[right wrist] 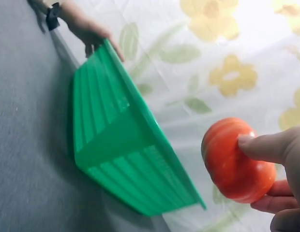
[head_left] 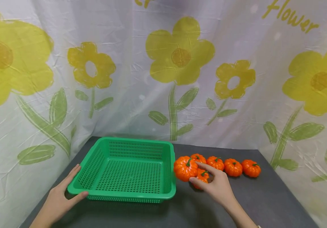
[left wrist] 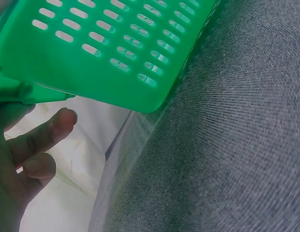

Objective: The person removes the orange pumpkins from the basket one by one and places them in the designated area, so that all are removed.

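Observation:
A green plastic basket [head_left: 129,195] with slotted walls stands on the dark table, and no objects show inside it. My left hand [head_left: 59,196] holds its near left corner, thumb along the front rim and fingers on the left side. In the left wrist view, some fingers [left wrist: 41,137] of that hand hang below the rim. Just right of the basket, my right hand [head_left: 216,183] pinches a small orange pumpkin [head_left: 185,168] with a green stem. The right wrist view shows the held pumpkin [right wrist: 234,162] raised between thumb and fingers, apart from the basket.
Several more orange pumpkins [head_left: 233,167] sit on the table to the right, most in a row toward the back. One pumpkin [head_left: 201,180] lies nearer, partly hidden by the right hand and the held one. A flower-printed curtain [head_left: 129,104] encloses the grey table [head_left: 269,202].

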`<state>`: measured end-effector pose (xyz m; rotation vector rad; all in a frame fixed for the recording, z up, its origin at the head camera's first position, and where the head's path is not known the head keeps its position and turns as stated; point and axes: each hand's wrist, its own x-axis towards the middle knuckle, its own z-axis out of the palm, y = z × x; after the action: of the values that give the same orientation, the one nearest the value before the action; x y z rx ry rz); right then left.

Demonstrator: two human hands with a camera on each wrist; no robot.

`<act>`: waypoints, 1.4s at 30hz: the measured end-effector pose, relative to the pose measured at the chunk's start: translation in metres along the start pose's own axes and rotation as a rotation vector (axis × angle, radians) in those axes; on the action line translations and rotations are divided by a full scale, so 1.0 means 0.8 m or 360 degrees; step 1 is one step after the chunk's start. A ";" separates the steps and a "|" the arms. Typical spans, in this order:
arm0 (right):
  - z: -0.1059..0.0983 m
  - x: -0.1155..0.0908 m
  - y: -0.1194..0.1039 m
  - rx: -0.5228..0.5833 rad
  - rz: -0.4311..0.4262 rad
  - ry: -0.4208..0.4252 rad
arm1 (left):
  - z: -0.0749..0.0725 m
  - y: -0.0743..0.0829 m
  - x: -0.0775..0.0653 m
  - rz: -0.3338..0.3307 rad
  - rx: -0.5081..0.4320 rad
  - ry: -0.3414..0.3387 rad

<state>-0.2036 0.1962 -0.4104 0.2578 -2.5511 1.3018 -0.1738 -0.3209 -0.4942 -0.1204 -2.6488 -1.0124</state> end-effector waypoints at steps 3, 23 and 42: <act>-0.015 -0.008 0.015 0.0004 0.0103 0.0034 | 0.001 -0.001 0.000 0.0002 0.0006 0.0000; -0.071 -0.032 0.114 -0.0388 0.0431 0.0365 | -0.002 0.001 0.001 -0.0002 0.0002 -0.0016; -0.035 -0.030 0.178 -0.0522 0.0351 0.0404 | -0.001 -0.002 -0.001 -0.0004 0.0004 -0.0017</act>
<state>-0.2162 0.3027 -0.5114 -0.2445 -2.5682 0.8900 -0.1730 -0.3225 -0.4948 -0.1223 -2.6604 -1.0118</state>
